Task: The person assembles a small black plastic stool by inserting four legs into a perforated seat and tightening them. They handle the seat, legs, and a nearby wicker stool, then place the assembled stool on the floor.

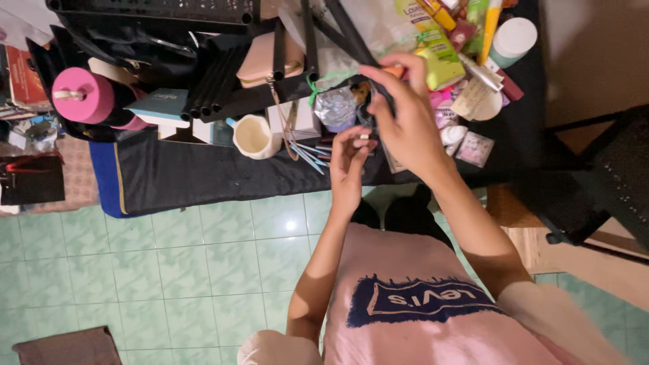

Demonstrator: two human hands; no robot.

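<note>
Glossy floor tiles (203, 270), matt tablecloth (189, 172)

Pale green floor tiles (169, 263) fill the lower half, with a bright glare of light at six o'clock of the black-draped table (203, 172). A dark lattice chair (602, 182) stands at three o'clock, in shadow

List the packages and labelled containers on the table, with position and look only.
Green-yellow packet: top centre, flat, beside the right hand.
White-capped tube: top right, round.
Small pink sachet: right table edge, square.
Cream cup: centre-left, unlabelled.
</note>
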